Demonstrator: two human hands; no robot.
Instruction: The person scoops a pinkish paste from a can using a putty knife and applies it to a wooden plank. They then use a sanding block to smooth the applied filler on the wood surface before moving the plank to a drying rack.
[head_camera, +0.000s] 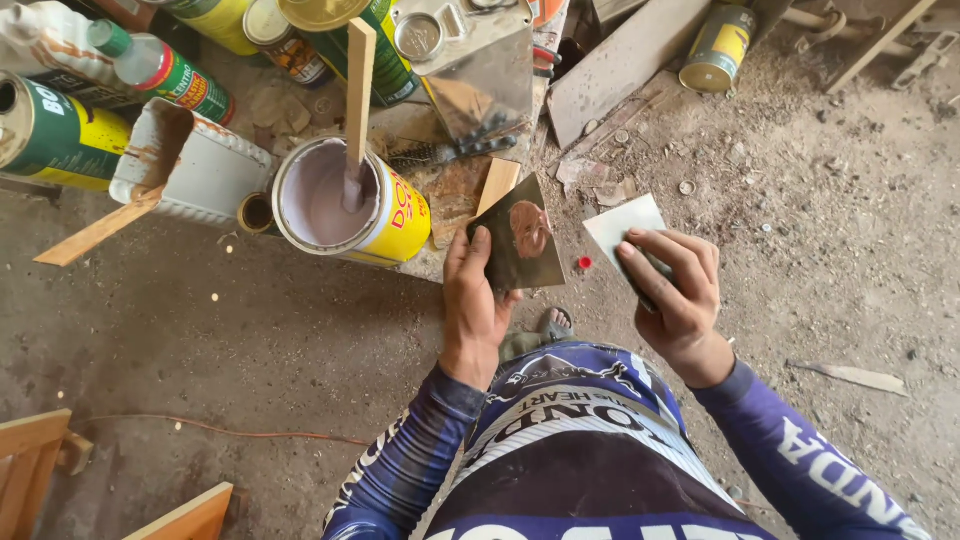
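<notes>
- Hands first — the left hand (474, 300) grips a dark flat plate (520, 240) by its lower edge, thumb along the side, so the face tilts up and the brown blob of putty (530, 229) on it stays put and within reach.
- The right hand (678, 290) is closed on a pale flat scraper (622, 224), fingers curled over its lower half; the free edge points toward the plate, just beside it but not touching, as suits lifting putty off.
- Both hands hang above the floor (250, 330), in front of the person's knees; a sandalled foot (555, 323) shows just below the plate.
- Near the left hand lies an open yellow paint can (395, 215), tipped toward the person, with pale lilac paint inside and a wooden stir stick (357, 100) leaning in it — left there ready for mixing, it seems.
- Beside the can lies a white tin (195, 165) on its side, with a wooden strip (95, 232) resting against it.
- Farther out stand green and yellow cans (50, 135), a plastic bottle (155, 65) and a square metal tin (470, 60), crowded together.
</notes>
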